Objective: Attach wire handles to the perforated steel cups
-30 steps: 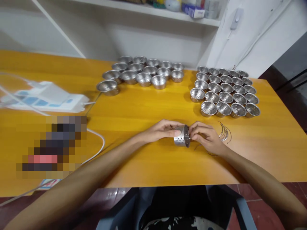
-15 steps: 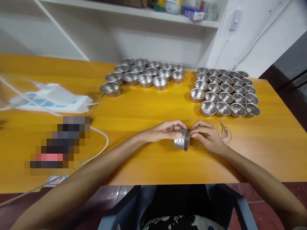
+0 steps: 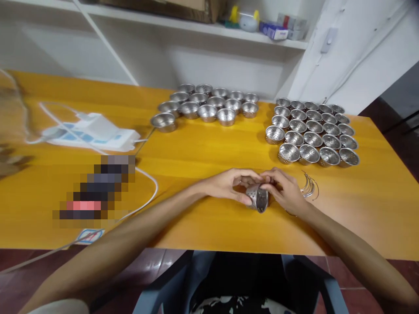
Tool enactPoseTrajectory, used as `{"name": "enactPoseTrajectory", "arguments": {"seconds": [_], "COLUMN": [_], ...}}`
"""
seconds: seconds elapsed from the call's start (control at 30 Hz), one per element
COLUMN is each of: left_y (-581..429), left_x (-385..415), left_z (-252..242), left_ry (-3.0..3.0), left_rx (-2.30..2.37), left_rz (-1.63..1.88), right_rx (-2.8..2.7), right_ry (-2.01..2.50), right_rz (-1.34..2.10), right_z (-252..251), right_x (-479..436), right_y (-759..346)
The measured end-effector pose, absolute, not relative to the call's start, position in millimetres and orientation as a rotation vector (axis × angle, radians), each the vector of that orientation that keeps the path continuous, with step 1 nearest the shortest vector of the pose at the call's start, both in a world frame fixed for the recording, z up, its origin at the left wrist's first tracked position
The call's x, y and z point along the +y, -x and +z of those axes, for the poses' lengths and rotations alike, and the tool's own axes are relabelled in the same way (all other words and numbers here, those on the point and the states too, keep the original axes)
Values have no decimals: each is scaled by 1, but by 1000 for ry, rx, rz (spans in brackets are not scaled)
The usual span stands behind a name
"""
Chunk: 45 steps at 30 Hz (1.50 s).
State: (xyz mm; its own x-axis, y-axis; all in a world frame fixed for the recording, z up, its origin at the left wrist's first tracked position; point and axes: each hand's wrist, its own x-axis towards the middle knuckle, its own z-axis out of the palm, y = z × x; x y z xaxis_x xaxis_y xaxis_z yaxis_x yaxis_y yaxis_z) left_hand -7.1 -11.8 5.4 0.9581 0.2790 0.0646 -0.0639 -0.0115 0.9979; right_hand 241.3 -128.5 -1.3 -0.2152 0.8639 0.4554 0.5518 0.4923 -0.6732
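A small perforated metal strainer cup is tilted on its side just above the yellow table, its mouth turned right. My left hand grips it from the left, thumb low on the wall and fingers arched over the top. At the cup's rim, the thumb and fingers of my right hand are closed on the edge; whether a thin wire is also between them is hidden. Several curved wire handles lie on the table just right of my right hand, and another wire partly shows beneath that hand.
Rows of perforated cups stand at the back right. Another group of metal cups is at the back centre. To the left are a white power strip with cables and a pixelated patch. A shelf runs behind the table.
The cup has turned a little, and my right fingers have moved from its mouth onto its rim. My left fingers have lifted into an arch. The camera view has shifted slightly.
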Motion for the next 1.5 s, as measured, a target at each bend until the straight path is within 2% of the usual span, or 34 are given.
{"name": "enactPoseTrajectory", "arguments": {"seconds": [0.23, 0.4, 0.7, 1.33, 1.5], "left_y": [3, -25, -65, -70, -38], "left_x": [11, 42, 63, 61, 68], "left_z": [-2, -16, -23, -28, -22], "left_ry": [-1820, -1898, -1930, -2244, -2349], "left_rx": [639, 933, 959, 932, 983], "left_rz": [751, 801, 827, 773, 918], "right_rx": [-1936, -2162, -2208, -2253, -2223], "right_ry": [1157, 981, 816, 893, 919], "right_rz": [225, 116, -175, -201, -133], "right_z": [5, -3, 2, -4, -5], "right_x": [-133, -135, -139, -134, -132], "right_y": [-260, -254, -249, -253, -259]}}
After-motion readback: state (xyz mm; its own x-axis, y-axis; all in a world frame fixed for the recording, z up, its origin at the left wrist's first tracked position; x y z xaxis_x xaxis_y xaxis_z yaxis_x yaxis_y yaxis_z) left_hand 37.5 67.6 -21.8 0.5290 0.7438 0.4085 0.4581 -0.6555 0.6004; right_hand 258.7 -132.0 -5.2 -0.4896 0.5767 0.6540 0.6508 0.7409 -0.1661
